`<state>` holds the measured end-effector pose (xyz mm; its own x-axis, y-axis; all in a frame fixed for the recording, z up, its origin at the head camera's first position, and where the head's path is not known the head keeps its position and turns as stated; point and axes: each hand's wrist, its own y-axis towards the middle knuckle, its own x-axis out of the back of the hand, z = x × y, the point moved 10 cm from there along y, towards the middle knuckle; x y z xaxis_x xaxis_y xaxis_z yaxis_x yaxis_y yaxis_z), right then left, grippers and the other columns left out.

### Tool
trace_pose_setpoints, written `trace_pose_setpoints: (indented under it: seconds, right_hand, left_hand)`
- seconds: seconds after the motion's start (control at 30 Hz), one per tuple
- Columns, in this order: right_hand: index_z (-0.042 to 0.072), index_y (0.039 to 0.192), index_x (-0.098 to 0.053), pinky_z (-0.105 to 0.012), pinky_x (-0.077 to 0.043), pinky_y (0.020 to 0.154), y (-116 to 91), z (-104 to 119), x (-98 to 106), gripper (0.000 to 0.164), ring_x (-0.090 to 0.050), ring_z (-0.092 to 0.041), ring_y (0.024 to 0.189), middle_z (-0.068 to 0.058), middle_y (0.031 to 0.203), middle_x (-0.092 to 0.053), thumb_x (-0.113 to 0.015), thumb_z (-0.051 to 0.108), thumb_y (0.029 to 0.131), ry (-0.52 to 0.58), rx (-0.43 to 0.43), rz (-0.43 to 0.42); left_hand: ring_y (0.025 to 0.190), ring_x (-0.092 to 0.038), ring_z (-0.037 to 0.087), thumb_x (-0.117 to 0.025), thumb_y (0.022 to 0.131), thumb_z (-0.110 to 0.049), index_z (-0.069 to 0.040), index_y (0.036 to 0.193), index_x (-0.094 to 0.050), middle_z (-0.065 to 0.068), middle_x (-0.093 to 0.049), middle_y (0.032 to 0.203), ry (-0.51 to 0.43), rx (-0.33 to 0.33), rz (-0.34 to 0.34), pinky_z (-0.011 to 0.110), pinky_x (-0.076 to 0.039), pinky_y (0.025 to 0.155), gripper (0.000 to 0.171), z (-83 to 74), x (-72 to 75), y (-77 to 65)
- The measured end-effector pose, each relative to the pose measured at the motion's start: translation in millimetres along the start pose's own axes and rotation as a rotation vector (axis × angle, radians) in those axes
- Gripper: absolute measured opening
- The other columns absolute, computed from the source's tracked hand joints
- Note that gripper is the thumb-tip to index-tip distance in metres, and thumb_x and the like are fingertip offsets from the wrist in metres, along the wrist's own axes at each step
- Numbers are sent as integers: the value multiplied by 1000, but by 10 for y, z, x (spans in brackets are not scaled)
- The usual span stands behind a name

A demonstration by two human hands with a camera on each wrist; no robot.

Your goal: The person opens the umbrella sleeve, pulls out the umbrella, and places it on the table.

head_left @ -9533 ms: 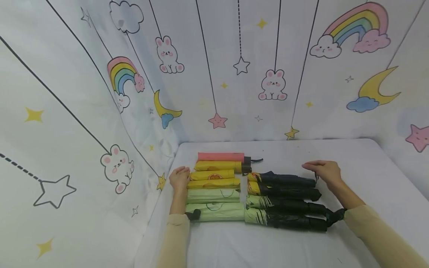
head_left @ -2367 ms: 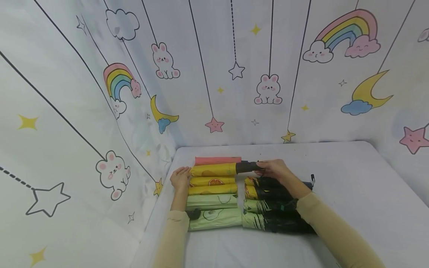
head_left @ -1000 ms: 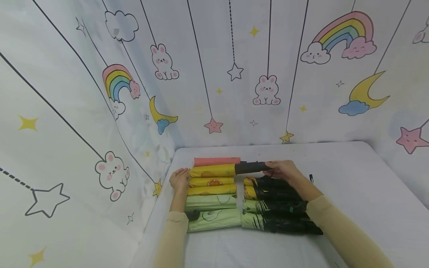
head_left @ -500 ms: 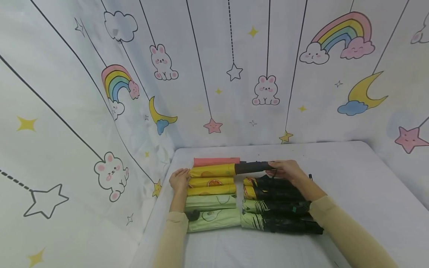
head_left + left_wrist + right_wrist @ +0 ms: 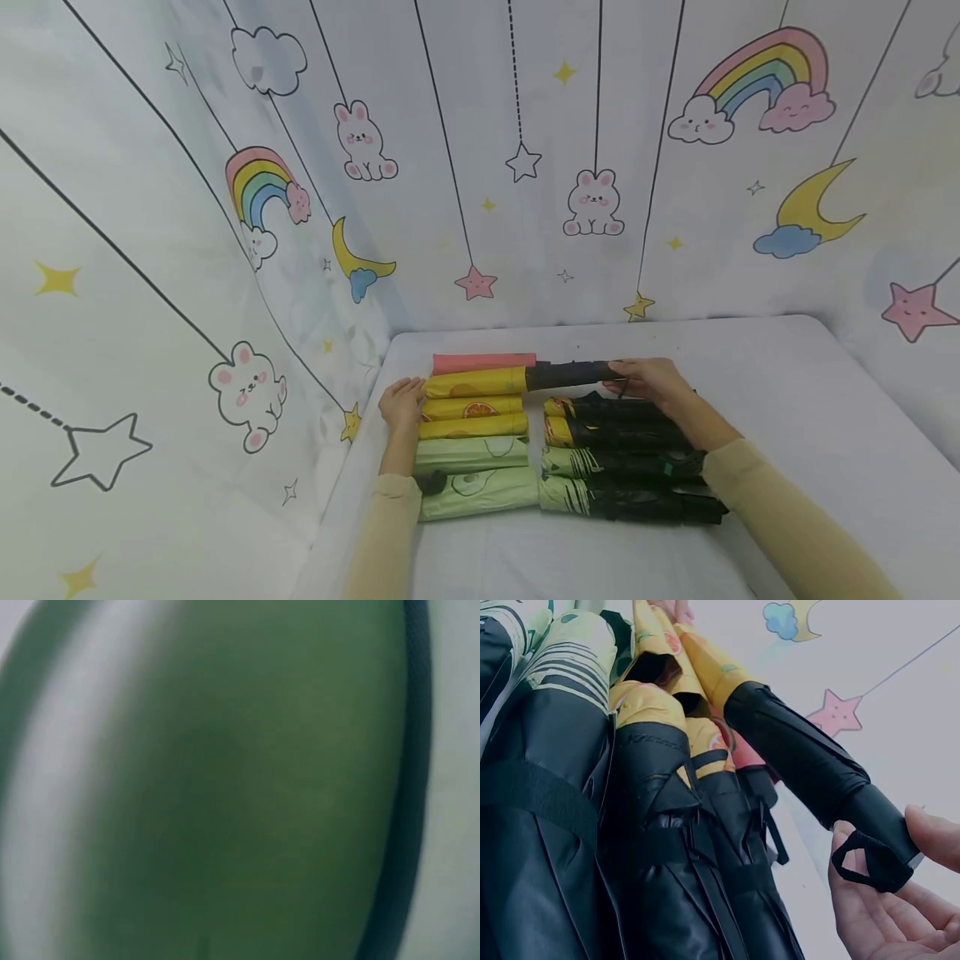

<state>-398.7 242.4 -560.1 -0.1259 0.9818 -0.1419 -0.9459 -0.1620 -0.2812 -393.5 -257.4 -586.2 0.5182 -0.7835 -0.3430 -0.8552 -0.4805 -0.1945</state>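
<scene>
My right hand (image 5: 654, 385) grips the handle end of a black folding umbrella (image 5: 566, 375) that sticks partway out of a yellow sleeve (image 5: 480, 382). In the right wrist view, thumb and fingers hold that end, and a black strap loop (image 5: 889, 877) hangs by the fingers. At the sleeve's far left end, my left hand (image 5: 402, 403) pinches its tip. Below lie several yellow and green sleeves, each beside its dark umbrella, such as the front green sleeve (image 5: 483, 493) and front umbrella (image 5: 652, 504). The left wrist view holds only a blurred green print (image 5: 247, 787).
Behind the yellow sleeve lies a pink sleeved umbrella (image 5: 483, 362). A white cloth covers the table (image 5: 810, 400). Patterned curtains (image 5: 420, 208) stand at the back and left. A pale strip (image 5: 536, 433) lies between the sleeves and umbrellas.
The right hand has gone from the umbrella ends at right to the yellow-sleeved umbrella and drawn it rightward; more black shows. The left hand has stayed at the sleeve's left end.
</scene>
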Motion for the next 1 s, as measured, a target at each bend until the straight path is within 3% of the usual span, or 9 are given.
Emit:
trace_pose_setpoints:
  seconds: [0.37,0.67,1.0]
  right_hand:
    - [-13,151,-39,-34,-62,92,-41,-12,100,76,-78,-22,95,-3,104,-78,-79,21,96,49,-17,-1]
    - [-11,143,-48,-37,-62,92,-56,-4,137,64,-79,-23,94,-10,105,-79,-78,19,96,66,-16,-7]
    - [-4,133,-57,-35,-62,94,-99,-27,259,51,-78,-21,98,-6,107,-78,-78,25,97,13,-9,-14]
  left_hand:
    - [128,-63,38,-59,93,20,13,144,-46,32,-60,137,39,-13,10,42,-53,108,53,-22,-17,-35]
    - [128,-63,39,-58,94,20,14,144,-46,33,-59,137,51,-14,1,42,-54,107,52,-10,-11,-27]
    - [128,-64,37,-60,94,18,13,143,-46,32,-59,139,53,-1,-12,42,-55,105,52,-12,2,-20]
